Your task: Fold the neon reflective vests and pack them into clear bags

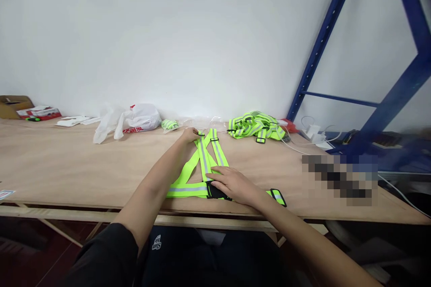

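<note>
A neon-green reflective vest (204,157) made of straps with grey stripes lies spread on the wooden table. At its far end, my left hand (190,134) is closed on one of the straps, beside a black buckle. My right hand (234,184) rests on the vest's near part with fingers stretched out, partly covering a black patch (215,190) where the straps meet. A strap end with a black buckle (278,197) sticks out to the right from under my right forearm. My left forearm hides some of the left-hand straps.
Behind to the right lies a pile of similar green vests (256,125). A bagged green bundle (169,124) and a white plastic bag (144,118) sit along the wall. White cables (313,136) and a blue metal rack (319,45) stand at the right.
</note>
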`<state>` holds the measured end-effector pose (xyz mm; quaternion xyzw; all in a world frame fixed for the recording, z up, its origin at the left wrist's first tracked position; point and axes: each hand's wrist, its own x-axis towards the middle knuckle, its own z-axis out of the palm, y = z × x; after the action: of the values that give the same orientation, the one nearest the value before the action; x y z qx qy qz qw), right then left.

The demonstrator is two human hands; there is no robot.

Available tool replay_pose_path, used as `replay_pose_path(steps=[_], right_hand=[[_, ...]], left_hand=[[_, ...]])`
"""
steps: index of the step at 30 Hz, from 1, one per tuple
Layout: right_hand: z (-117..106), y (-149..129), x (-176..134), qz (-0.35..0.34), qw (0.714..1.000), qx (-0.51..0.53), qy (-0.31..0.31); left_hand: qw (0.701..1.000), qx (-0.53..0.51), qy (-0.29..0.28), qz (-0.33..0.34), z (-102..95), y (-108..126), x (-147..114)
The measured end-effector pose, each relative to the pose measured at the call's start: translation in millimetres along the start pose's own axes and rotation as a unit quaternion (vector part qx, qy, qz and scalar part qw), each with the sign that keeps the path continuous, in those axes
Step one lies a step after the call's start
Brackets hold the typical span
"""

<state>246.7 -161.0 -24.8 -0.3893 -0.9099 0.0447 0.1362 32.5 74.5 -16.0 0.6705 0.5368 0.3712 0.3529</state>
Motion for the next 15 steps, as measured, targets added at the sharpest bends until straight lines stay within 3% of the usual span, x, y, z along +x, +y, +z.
replay_pose_path(steps=[6,10,15], right_hand=[[2,3,0,0.003,1.0,0.003,-0.003],[4,1,-1,0.02,1.0,0.003,0.018],[4,-5,-7,0.154,0.983,-0.063,0.078]], left_hand=[[0.965,0.251,-0.026,0.071,-17.6,5,-2],[0.928,0.346,-0.088,0.109,-8.7,10,-10],[0.895,0.405,-0.168,0.085,-1.3,9,-22]])
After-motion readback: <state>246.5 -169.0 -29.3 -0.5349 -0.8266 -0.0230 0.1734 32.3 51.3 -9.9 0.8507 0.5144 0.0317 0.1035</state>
